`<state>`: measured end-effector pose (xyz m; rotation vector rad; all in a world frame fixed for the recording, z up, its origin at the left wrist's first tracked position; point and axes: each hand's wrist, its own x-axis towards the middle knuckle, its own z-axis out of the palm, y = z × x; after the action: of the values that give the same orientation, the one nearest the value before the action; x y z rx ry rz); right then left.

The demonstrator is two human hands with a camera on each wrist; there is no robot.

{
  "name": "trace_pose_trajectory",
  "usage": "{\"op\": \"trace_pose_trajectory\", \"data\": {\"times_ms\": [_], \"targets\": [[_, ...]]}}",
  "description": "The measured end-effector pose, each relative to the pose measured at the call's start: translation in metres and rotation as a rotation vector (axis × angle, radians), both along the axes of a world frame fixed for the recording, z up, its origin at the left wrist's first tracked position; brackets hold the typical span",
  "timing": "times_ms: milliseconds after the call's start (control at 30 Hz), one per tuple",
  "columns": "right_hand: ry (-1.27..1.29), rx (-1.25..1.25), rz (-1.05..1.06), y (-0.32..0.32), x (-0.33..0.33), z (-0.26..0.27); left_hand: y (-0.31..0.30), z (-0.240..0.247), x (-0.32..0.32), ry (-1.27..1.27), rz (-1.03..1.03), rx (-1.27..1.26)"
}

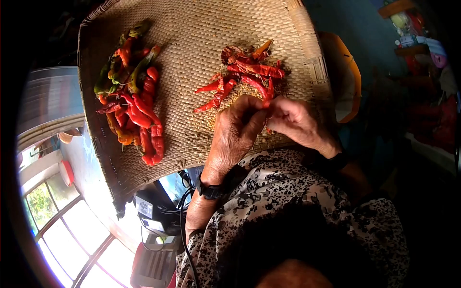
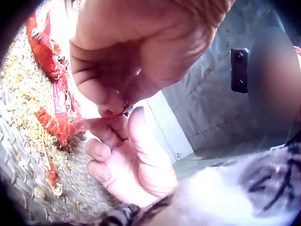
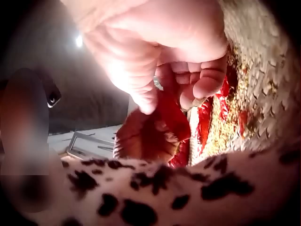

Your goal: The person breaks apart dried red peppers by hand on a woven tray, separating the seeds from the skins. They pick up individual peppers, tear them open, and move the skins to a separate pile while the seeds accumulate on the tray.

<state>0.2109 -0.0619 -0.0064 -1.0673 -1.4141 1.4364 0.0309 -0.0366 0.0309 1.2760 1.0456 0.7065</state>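
Observation:
Both hands meet over the near right part of a woven tray. Between them is a red chili pepper, pinched by the left hand at its thumb and fingertips. The right hand also pinches the chili with its thumb and curled fingers, as the right wrist view shows. Fingers cover much of the chili. Just beyond the hands lies a small pile of wrinkled red chilies, some dried and split. Loose pale yellow seeds are scattered on the weave around them.
A larger heap of red and green chilies lies on the tray's left side. The tray's raised rim runs along the right. An orange-edged container stands beyond it. Black cables hang below the tray, near a patterned garment.

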Motion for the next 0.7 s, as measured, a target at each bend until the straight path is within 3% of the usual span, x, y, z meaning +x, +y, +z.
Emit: {"op": "trace_pose_trajectory", "data": {"times_ms": [33, 100, 167, 233, 300, 367, 433, 500, 567, 667, 700], "targets": [[-0.122, 0.048, 0.054, 0.001, -0.001, -0.001, 0.001, 0.000, 0.000, 0.003, 0.000, 0.000], [-0.081, -0.009, 0.022, 0.003, -0.003, 0.002, 0.004, -0.001, -0.002, 0.016, -0.035, 0.007], [0.014, -0.234, 0.013, 0.005, 0.005, 0.005, 0.008, -0.008, -0.003, 0.080, -0.042, 0.073], [0.079, -0.166, -0.144, 0.001, 0.011, -0.002, 0.012, -0.020, 0.001, 0.135, -0.040, 0.139], [0.395, -0.268, -0.295, -0.002, 0.027, 0.003, 0.016, -0.035, 0.010, 0.488, -0.113, 0.533], [0.972, -0.229, -0.521, -0.006, 0.042, -0.017, 0.014, -0.042, 0.015, 0.571, -0.137, 0.574], [1.218, -0.051, -0.316, 0.005, 0.062, -0.006, 0.012, -0.042, 0.021, 0.733, -0.142, 0.740], [1.196, -0.137, -0.375, 0.006, 0.066, 0.003, 0.012, -0.041, 0.021, 0.714, -0.152, 0.726], [0.815, -0.183, -0.452, 0.005, 0.055, -0.005, 0.012, -0.040, 0.018, 0.700, -0.153, 0.711], [0.061, -0.174, -0.275, 0.002, 0.024, 0.005, 0.009, -0.030, 0.014, 0.590, -0.094, 0.593], [-0.070, -0.152, -0.225, 0.003, 0.014, 0.011, 0.009, -0.024, 0.013, 0.492, -0.097, 0.561]]}}
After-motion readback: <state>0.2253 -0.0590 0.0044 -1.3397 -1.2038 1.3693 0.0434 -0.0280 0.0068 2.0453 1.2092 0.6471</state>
